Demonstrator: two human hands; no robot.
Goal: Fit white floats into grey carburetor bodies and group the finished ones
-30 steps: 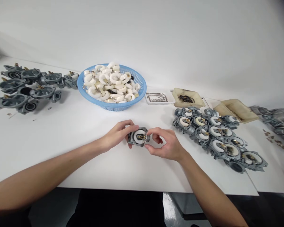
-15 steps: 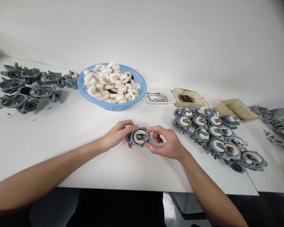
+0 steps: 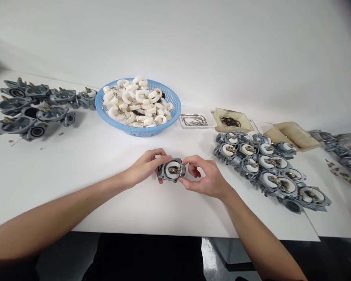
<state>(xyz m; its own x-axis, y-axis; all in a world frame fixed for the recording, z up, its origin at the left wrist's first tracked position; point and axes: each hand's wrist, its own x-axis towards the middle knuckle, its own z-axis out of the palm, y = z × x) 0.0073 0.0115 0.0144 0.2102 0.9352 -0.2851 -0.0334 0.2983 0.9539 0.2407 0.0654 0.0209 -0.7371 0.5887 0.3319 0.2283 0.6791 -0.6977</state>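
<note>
A grey metal carburetor body (image 3: 171, 170) with a white float and brass parts inside rests on the white table (image 3: 90, 164) at the centre front. My left hand (image 3: 144, 166) grips its left side with curled fingers. My right hand (image 3: 203, 177) pinches its right edge between thumb and fingertips. Both hands stay closed round this one part.
A blue basket (image 3: 139, 128) of several white floats stands behind. Bare grey bodies (image 3: 32, 107) lie at the far left. Several fitted bodies (image 3: 266, 168) lie in rows at the right, behind them a white tray of pins (image 3: 194, 120) and two beige trays (image 3: 232, 121).
</note>
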